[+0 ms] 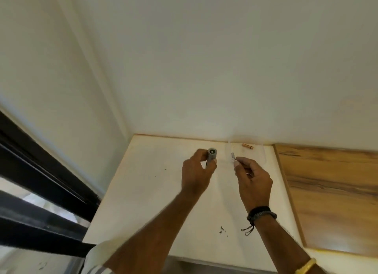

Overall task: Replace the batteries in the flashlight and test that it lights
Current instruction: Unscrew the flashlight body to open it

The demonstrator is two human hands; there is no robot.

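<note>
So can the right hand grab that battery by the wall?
Probably yes. The battery lies in the open just beyond the right hand, with nothing between them, but the fingers already pinch a small silvery part, which would need putting down first.

Both forearms are seen bare from wrist to elbow. A dark braided band is worn on the right wrist, and a thin looped cord is left hanging from its left side. Nearer along the same arm, a yellow bangle is worn. A pale rolled sleeve with faint stripes is seen at the left elbow.
</note>
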